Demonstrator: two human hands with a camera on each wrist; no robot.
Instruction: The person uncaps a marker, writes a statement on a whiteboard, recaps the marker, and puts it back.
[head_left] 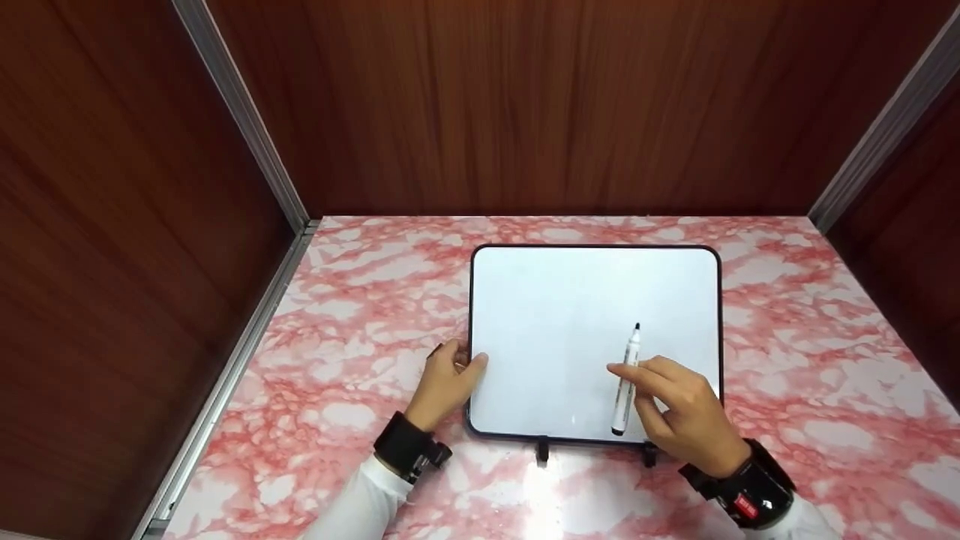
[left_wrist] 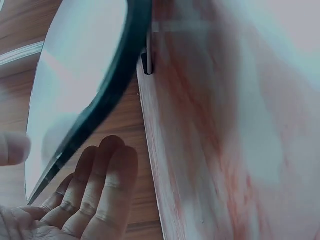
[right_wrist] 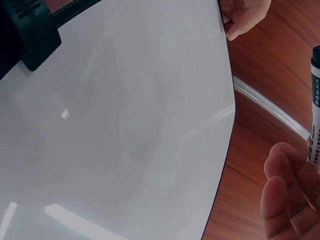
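The board [head_left: 555, 322] is white and glossy, with rounded corners and a thin dark frame [head_left: 596, 246]; pale streaks of light shine on its face. It stands on the table [head_left: 360, 360], centred a little right in the head view, with two black feet [head_left: 542, 452] at its near edge. The left hand [head_left: 446, 382] holds the board's left side, thumb at the front and fingers behind. The right hand [head_left: 679, 409], over the board's lower right, pinches a marker [head_left: 624, 405], index finger laid across it. The marker is white with black ends, its nib [head_left: 637, 325] pointing away from the person; whether the nib touches the board I cannot tell.

The table is marbled red and white. Dark red-brown wood-grain walls [head_left: 510, 105] rise at the back and both sides, with grey metal rails [head_left: 247, 112] at the corners.

Table spreads broadly left and right of the board, while only a narrow strip shows between its top edge and the back wall. Both hands wear black wristbands [head_left: 405, 446].
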